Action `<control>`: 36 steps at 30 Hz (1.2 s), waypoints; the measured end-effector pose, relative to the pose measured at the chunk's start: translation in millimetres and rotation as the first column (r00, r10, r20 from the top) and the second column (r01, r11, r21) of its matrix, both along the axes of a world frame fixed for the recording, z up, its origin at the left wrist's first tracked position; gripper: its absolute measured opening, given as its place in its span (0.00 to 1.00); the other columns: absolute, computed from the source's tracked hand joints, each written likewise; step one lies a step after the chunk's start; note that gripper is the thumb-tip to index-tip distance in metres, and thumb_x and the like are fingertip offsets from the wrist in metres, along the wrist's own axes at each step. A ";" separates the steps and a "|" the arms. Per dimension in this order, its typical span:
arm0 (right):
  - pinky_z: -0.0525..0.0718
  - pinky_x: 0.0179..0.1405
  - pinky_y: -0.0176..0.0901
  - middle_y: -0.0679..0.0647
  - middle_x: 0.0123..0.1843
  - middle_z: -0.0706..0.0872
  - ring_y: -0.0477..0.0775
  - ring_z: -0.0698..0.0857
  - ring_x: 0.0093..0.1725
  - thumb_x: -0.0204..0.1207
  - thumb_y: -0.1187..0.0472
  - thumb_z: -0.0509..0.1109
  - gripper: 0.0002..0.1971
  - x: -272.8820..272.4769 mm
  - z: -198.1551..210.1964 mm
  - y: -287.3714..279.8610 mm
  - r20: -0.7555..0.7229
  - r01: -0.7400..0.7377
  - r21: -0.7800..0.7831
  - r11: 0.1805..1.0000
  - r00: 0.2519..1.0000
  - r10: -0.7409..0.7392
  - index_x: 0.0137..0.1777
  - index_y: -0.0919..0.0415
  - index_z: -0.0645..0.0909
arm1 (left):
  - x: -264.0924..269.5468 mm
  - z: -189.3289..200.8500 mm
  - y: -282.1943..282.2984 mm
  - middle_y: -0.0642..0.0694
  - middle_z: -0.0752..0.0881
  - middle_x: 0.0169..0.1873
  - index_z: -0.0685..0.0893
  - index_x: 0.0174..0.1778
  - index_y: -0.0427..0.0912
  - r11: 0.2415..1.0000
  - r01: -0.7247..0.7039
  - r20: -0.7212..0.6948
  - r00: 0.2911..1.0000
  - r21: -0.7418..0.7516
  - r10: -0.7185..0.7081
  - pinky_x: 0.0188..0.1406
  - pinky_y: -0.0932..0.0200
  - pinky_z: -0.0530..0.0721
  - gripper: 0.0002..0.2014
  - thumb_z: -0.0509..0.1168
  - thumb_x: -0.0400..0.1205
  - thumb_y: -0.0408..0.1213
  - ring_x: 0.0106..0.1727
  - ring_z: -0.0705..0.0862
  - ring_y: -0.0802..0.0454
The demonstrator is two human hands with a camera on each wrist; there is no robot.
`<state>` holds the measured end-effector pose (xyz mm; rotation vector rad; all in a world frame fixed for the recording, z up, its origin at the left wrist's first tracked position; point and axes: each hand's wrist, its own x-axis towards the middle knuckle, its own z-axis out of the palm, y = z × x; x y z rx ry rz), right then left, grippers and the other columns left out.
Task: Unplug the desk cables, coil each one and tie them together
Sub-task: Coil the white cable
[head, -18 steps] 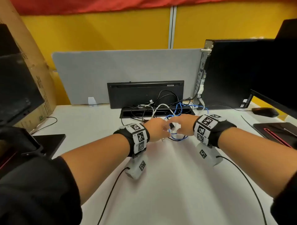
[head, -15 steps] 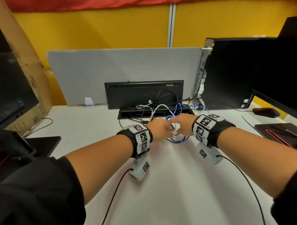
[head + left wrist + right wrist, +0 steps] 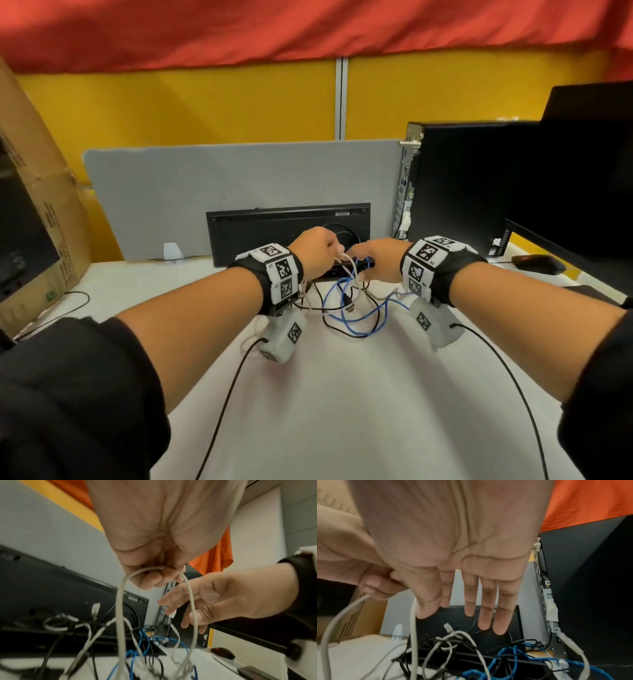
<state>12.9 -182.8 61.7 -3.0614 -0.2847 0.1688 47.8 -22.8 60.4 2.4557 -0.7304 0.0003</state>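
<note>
Grey-white cable (image 3: 120, 609), blue cable (image 3: 346, 317), black cables (image 3: 330, 323), yellow wall (image 3: 205, 109), red cloth (image 3: 308, 31)

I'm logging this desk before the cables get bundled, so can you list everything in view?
white cable: one loop, off-white, pinched by left hand
blue cable: one, blue, loose on desk
black cables: several, tangled with the others
keyboard: one, black, propped against grey divider
computer tower: one, black, right
mouse: one, black, far right
cardboard box: one, brown, left
left hand: holds white loop
right hand: fingers straight, beside loop

Two hands (image 3: 317, 251), one blue cable (image 3: 356, 323), one keyboard (image 3: 267, 229)
</note>
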 end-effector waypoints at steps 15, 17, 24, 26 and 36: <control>0.83 0.32 0.47 0.53 0.28 0.72 0.49 0.73 0.23 0.85 0.58 0.63 0.11 -28.7 77.6 -0.5 0.071 0.029 0.789 0.613 0.988 -0.138 0.51 0.63 0.85 | -12.4 86.9 24.2 0.48 0.74 0.28 0.86 0.42 0.40 0.996 0.066 0.188 0.981 -0.063 -0.053 0.30 0.58 0.68 0.14 0.61 0.87 0.44 0.29 0.70 0.54; 0.74 0.25 0.40 0.49 0.26 0.72 0.44 0.71 0.20 0.82 0.53 0.66 0.11 -32.1 82.7 -7.5 0.218 -0.016 0.676 0.737 0.959 -0.179 0.47 0.56 0.88 | -12.8 90.7 27.6 0.50 0.75 0.26 0.87 0.41 0.44 0.994 0.089 0.195 0.978 -0.068 -0.074 0.30 0.60 0.68 0.13 0.62 0.86 0.44 0.28 0.70 0.55; 0.65 0.21 0.32 0.45 0.23 0.74 0.42 0.70 0.22 0.77 0.47 0.71 0.11 -37.2 103.9 -32.4 0.500 -0.036 0.475 0.879 0.833 -0.236 0.40 0.52 0.88 | -6.8 100.6 45.9 0.48 0.75 0.26 0.88 0.39 0.46 0.998 0.045 0.224 0.974 -0.054 -0.031 0.28 0.60 0.68 0.13 0.64 0.85 0.44 0.25 0.68 0.55; 0.67 0.24 0.34 0.47 0.25 0.77 0.44 0.72 0.24 0.77 0.47 0.71 0.11 -38.8 107.7 -42.2 0.540 -0.005 0.455 0.890 0.797 -0.271 0.40 0.52 0.88 | -1.3 102.5 56.8 0.48 0.75 0.26 0.89 0.38 0.45 0.998 0.018 0.235 0.972 -0.060 -0.003 0.27 0.60 0.68 0.13 0.64 0.85 0.44 0.25 0.68 0.54; 0.66 0.23 0.35 0.45 0.24 0.78 0.44 0.75 0.26 0.78 0.48 0.71 0.10 -39.1 112.8 -65.8 0.616 0.091 0.387 0.918 0.715 -0.330 0.41 0.52 0.89 | 12.4 99.2 89.9 0.46 0.75 0.24 0.89 0.38 0.46 0.999 -0.033 0.232 0.972 -0.034 0.040 0.27 0.61 0.69 0.13 0.64 0.85 0.43 0.25 0.69 0.54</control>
